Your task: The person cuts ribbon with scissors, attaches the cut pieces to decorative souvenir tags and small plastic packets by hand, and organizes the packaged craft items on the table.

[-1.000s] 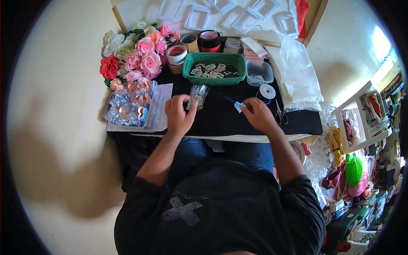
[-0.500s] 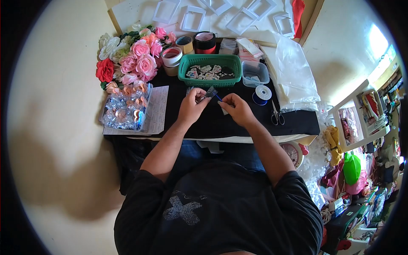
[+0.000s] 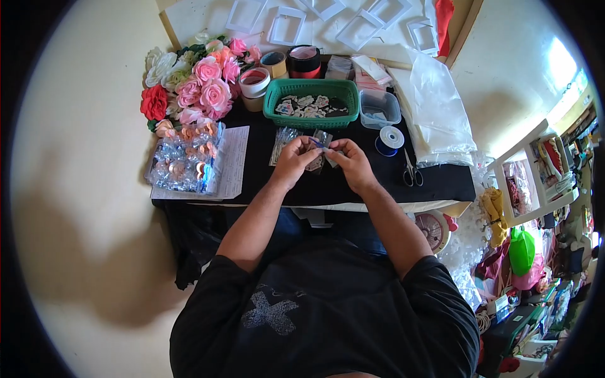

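My left hand and my right hand meet above the black cloth, fingers closed in pinches. Between their fingertips is a short blue ribbon around a small clear plastic bag. The bag's clear end sticks up beyond the fingers, and a pale, patterned part hangs below them. Fingers hide just how the ribbon runs. Beside my left hand lie several clear packets on the cloth. To the right stand a spool of blue ribbon and black-handled scissors.
A green basket with small printed cutouts stands ahead, next to a clear tub. Tape rolls stand behind. At left are artificial roses and a box of wrapped pieces on paper. Plastic sheets lie right.
My hands have come together at the bag, the right moving slightly left and the left hand shifting right. The packets beside my left hand now show more.
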The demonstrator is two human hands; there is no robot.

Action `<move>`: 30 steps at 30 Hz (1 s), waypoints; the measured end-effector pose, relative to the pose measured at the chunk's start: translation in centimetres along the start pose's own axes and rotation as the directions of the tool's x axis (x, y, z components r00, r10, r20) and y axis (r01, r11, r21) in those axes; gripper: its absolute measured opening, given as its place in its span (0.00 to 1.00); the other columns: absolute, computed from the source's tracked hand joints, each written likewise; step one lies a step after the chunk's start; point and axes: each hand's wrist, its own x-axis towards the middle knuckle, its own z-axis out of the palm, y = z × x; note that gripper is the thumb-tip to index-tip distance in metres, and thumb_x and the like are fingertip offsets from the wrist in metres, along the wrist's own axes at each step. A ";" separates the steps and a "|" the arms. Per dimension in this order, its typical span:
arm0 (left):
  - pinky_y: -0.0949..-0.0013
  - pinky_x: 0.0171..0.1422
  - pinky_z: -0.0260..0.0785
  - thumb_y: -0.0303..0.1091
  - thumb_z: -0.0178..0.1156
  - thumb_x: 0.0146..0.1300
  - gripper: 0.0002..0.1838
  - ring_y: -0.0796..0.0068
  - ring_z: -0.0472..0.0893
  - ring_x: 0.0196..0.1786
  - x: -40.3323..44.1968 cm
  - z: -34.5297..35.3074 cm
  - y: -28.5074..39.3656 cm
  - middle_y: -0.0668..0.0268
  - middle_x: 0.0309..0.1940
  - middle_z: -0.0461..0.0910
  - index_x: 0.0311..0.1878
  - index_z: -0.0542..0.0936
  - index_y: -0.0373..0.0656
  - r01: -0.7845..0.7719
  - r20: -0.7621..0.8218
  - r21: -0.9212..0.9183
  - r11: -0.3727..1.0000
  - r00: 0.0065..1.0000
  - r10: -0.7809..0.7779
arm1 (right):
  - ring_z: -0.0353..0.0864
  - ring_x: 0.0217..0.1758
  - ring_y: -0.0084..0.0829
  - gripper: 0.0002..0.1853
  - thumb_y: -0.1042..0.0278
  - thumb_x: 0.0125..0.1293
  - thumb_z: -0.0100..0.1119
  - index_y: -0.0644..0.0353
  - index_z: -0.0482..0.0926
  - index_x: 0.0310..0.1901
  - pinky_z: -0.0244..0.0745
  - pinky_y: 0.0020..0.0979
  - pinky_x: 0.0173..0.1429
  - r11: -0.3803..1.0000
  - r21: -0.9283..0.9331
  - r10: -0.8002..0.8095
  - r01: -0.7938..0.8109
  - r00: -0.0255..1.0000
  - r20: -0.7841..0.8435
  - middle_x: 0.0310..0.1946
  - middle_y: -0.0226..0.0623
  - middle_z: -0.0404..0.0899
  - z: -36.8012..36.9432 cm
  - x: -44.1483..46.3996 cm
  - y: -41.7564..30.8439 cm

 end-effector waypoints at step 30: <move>0.80 0.49 0.71 0.29 0.60 0.66 0.07 0.85 0.79 0.41 0.0 -0.5 0.1 0.70 0.37 0.80 0.45 0.79 0.39 -0.011 0.023 -0.012 1.000 1.000 0.011 | 0.72 0.33 0.16 0.08 0.67 0.66 0.65 0.59 0.79 0.43 0.66 0.21 0.38 0.996 0.076 0.047 -0.046 0.999 -0.015 0.32 0.25 0.77 -0.4 0.3 0.2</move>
